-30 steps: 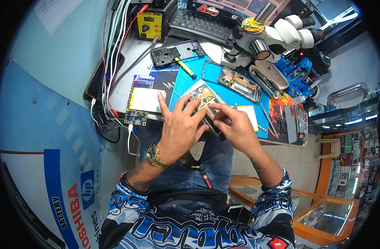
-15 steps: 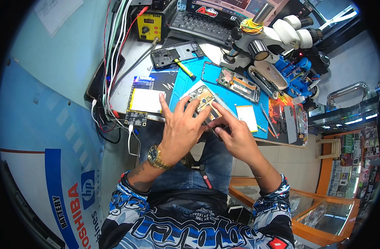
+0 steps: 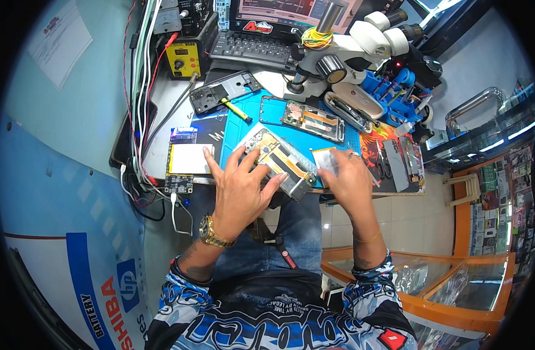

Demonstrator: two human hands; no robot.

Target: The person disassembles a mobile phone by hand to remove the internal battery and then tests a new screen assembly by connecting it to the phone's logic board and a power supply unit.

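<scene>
An opened phone with an exposed board and orange flex cable (image 3: 285, 169) lies angled on the blue mat (image 3: 238, 137). My left hand (image 3: 238, 192) grips it at the left, fingertips on its upper part and thumb near its lower edge. My right hand (image 3: 348, 184) has closed on a flat silver battery (image 3: 321, 157) to the phone's right, partly covering it. Another battery (image 3: 188, 157) rests left of my left hand, above a small circuit board (image 3: 178, 184). Higher on the mat are a second opened phone (image 3: 313, 122), a black phone frame (image 3: 220, 93) and a yellow tool (image 3: 236, 111).
A microscope (image 3: 337, 58), keyboard (image 3: 250, 52) and yellow power unit (image 3: 183, 58) stand at the back. Cables (image 3: 143, 116) run down the left. A blue organiser (image 3: 390, 93), tool case (image 3: 349, 99) and loose tools (image 3: 398, 163) occupy the right.
My right hand has left the phone and moved right onto the battery, uncovering the phone's lower end. My left hand stays at the phone. The whole view has shifted slightly.
</scene>
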